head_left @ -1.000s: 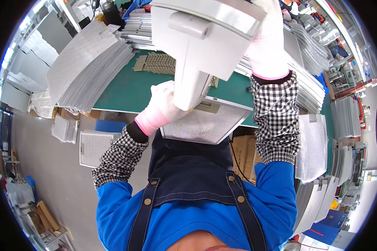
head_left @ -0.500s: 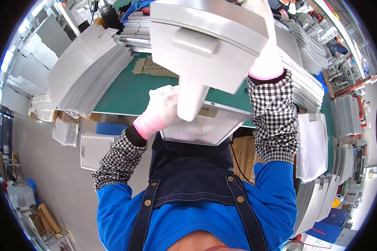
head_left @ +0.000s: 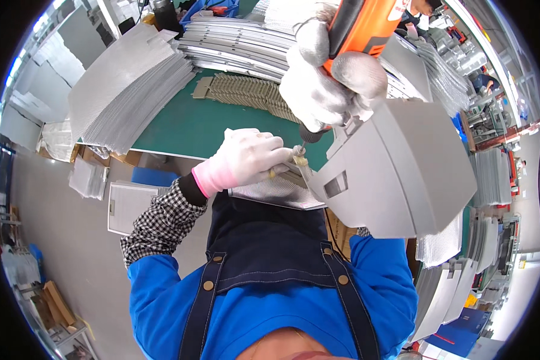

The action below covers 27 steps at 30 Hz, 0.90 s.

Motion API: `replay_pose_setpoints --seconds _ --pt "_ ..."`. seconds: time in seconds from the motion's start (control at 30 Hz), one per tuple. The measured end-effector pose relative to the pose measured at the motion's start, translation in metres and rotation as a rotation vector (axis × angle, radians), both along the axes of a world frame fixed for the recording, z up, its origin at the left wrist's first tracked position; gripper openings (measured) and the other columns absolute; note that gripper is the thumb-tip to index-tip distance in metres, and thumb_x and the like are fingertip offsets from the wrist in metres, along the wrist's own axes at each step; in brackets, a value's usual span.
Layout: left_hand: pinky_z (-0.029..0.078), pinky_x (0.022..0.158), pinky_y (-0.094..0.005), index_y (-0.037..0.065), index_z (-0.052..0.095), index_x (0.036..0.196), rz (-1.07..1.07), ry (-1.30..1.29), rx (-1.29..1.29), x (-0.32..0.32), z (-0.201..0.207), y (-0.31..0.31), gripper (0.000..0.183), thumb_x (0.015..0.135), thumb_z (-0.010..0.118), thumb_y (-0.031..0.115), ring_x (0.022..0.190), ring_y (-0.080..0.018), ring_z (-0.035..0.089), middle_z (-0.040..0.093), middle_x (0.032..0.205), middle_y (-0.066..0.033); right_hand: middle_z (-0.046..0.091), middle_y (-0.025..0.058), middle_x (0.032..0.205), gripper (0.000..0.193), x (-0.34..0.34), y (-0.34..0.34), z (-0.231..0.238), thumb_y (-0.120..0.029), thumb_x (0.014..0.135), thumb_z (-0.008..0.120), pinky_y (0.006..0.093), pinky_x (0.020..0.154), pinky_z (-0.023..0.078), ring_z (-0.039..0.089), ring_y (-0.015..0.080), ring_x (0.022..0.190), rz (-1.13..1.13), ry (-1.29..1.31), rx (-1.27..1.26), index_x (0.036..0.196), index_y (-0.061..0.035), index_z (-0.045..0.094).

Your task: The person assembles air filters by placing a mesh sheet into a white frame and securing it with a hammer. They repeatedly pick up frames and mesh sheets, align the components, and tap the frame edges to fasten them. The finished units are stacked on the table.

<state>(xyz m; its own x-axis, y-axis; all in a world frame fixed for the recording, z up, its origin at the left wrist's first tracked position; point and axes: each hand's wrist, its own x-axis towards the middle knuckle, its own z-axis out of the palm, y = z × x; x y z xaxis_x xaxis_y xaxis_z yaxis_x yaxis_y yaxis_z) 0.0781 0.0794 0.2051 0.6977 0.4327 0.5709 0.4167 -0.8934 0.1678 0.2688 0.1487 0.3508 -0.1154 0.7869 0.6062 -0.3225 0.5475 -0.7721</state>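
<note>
My left hand (head_left: 249, 156), in a white glove with a pink cuff, grips the narrow end of a grey wedge-shaped housing (head_left: 402, 174). The housing's wide end spreads to the right and hides most of my right forearm. My gloved right hand (head_left: 336, 81) is wrapped round an orange and black power drill (head_left: 366, 30). Its chuck points down, with the bit at a small pale fitting (head_left: 299, 157) beside my left fingertips; I cannot tell whether they touch. Below, a mesh panel (head_left: 270, 193) lies against my apron at the table edge.
A row of beige clips or strips (head_left: 246, 96) lies on the green table (head_left: 168, 126). Tall stacks of mesh sheets (head_left: 132, 90) stand at the left, and silver framed panels (head_left: 234, 45) are piled at the back. Another person (head_left: 417, 15) is at the far right.
The housing has swung from above the table down to the right, its narrow end still at my left hand. The drill has come into view in my right hand.
</note>
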Motion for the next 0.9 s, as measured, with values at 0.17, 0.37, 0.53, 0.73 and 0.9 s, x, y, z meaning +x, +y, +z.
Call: replay_pose_setpoints --seconds 0.17,0.37,0.53,0.73,0.9 --pt "0.049 0.065 -0.0364 0.018 0.066 0.106 0.025 -0.141 -0.017 -0.005 0.002 -0.011 0.033 0.076 0.076 0.027 0.073 -0.0195 0.063 0.056 0.077 -0.0002 0.059 0.0019 0.09 0.015 0.001 -0.002 -0.002 -0.019 0.099 0.059 0.0272 0.073 0.045 0.056 0.0122 0.08 -0.007 0.037 -0.029 0.104 -0.0052 0.06" --pt "0.047 0.094 -0.0439 0.007 0.057 0.127 0.323 -0.288 0.056 -0.004 -0.001 -0.001 0.062 0.07 0.079 0.016 0.107 -0.0322 0.06 0.061 0.112 -0.0135 0.059 0.0 0.083 0.014 0.018 0.0 0.009 -0.019 0.099 0.059 0.0255 0.068 0.045 0.055 0.01 0.075 -0.106 0.07 -0.05 0.1 -0.0051 0.061" --pt "0.045 0.104 -0.0337 -0.006 0.043 0.143 0.344 -1.197 -1.035 -0.021 -0.08 -0.021 0.047 0.102 0.056 0.01 0.123 -0.0221 0.055 0.058 0.134 -0.0146 0.059 -0.0015 0.078 0.014 0.03 0.026 0.027 -0.019 0.099 0.058 0.0241 0.064 0.044 0.055 0.0081 0.07 -0.153 0.09 -0.035 0.097 -0.005 0.061" --pt "0.039 0.066 -0.0324 -0.002 0.057 0.094 0.654 -0.691 -0.83 -0.061 -0.229 -0.098 0.037 0.107 0.047 0.03 0.074 -0.0122 0.042 0.051 0.076 -0.002 0.062 0.0161 0.125 0.047 0.14 0.097 0.026 -0.029 0.095 0.066 0.0363 0.096 0.051 0.063 0.0308 0.114 -0.367 -0.354 0.412 0.133 -0.0025 0.058" --pt "0.045 0.075 -0.0321 -0.004 0.064 0.111 1.1 -0.989 -0.337 -0.126 -0.214 -0.088 0.053 0.107 0.047 0.046 0.083 -0.0154 0.05 0.06 0.091 -0.0055 0.061 0.0204 0.136 0.073 0.311 0.173 -0.044 -0.063 0.088 0.062 0.0466 0.106 0.045 0.057 0.0347 0.129 -1.259 -1.201 -0.297 0.137 -0.0094 0.057"
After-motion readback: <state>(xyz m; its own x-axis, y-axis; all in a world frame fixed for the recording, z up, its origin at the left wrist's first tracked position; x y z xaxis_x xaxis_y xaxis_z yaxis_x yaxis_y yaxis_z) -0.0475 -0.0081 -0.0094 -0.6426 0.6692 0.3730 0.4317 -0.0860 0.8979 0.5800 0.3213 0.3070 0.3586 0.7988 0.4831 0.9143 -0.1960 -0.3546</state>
